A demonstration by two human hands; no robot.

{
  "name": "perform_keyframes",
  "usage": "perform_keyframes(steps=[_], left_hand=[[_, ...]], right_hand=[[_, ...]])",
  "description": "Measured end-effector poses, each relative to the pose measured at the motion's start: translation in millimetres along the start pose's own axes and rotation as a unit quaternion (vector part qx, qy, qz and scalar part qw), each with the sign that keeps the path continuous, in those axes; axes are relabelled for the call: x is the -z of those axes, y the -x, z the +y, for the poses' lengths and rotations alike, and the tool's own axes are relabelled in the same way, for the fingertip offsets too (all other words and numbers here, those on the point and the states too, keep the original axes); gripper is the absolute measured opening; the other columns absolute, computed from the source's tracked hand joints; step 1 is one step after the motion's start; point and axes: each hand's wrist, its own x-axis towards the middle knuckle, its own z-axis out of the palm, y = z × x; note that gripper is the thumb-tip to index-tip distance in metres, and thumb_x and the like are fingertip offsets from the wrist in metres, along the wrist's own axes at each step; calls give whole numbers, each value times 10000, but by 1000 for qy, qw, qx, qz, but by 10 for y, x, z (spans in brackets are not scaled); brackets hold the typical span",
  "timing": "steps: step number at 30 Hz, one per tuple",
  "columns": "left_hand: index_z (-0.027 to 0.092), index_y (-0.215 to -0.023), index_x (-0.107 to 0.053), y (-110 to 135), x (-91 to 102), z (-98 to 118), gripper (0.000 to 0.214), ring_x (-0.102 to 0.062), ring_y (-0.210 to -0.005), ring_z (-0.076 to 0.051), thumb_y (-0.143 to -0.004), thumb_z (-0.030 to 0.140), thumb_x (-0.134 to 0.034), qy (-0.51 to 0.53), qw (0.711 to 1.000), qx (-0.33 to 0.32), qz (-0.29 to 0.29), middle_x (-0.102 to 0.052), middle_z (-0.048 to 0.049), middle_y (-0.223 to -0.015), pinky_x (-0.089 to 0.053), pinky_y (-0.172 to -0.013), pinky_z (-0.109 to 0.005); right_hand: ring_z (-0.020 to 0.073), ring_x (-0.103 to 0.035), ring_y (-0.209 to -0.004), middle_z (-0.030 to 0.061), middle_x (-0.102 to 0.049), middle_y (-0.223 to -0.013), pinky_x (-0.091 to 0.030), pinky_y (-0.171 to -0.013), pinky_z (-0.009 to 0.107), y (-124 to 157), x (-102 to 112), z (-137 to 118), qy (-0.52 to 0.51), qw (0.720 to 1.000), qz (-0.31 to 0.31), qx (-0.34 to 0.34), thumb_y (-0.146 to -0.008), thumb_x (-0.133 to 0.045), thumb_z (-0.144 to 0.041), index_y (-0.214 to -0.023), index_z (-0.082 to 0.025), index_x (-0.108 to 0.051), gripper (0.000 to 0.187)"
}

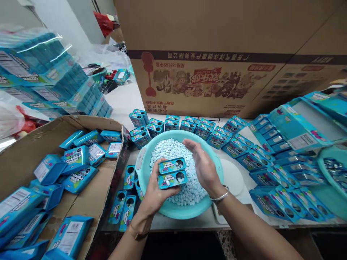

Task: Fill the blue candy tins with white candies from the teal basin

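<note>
Two blue candy tins [172, 172], side by side with their round openings facing up, are gripped in my left hand [155, 196] over the bowl. White candies show inside the openings, and a few lie on the top of the nearer tin. Beneath is a turquoise bowl [187, 215] holding many small pale candies [193, 193]. My right hand [204, 168] hovers above the bowl's right side, fingers stretched out and palm turned toward the tins, apart from them. Whether a candy is tucked in its palm is hidden.
A cardboard box [108, 202] of loose tins stands left. Several tins [172, 122] line the bowl's far side. A large printed carton [211, 32] blocks the back. Wrapped tin stacks [54, 83] rise at far left; more tins [284, 202] and another turquoise bowl [329, 153] are right.
</note>
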Motion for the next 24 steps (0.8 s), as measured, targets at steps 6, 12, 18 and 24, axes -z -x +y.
perform_keyframes(steps=[6,12,18,24], left_hand=[[254,-1213,-462,44,56,31,795,-663,-942,-201,-526,108,-833,-30,1000,-6,-1,-624,-14,-1112,-542,-819,-279],[263,-1277,-417,75,131,30,864,-673,-930,-226,-537,161,-851,-49,999,21,7,-640,-29,-1091,-550,-840,-324],[233,-1221,-464,18,62,85,742,-660,-873,-196,-551,114,-760,-130,991,-15,12,-632,-9,-1037,-540,-806,-308],[250,-1246,-469,61,228,169,799,-670,-909,-218,-532,149,-811,-120,992,-11,35,-643,-14,-1075,-552,-853,-358]], right_hand=[[238,-604,-1146,45,-725,-1109,-377,-1095,437,-12,144,-109,-42,999,-11,-9,-919,-503,-517,-986,-223,-734,380],[221,-588,-1186,44,-706,-1147,-350,-1123,441,44,253,-219,-57,995,67,54,-916,-506,-553,-1024,-252,-701,375],[227,-581,-1217,66,-673,-1245,-396,-1085,431,209,-8,61,-58,998,5,-8,-911,-510,-604,-1162,-262,-666,452],[250,-551,-1254,82,-636,-1305,-392,-1086,450,187,261,-84,37,999,-15,31,-905,-534,-597,-1194,-253,-651,464]])
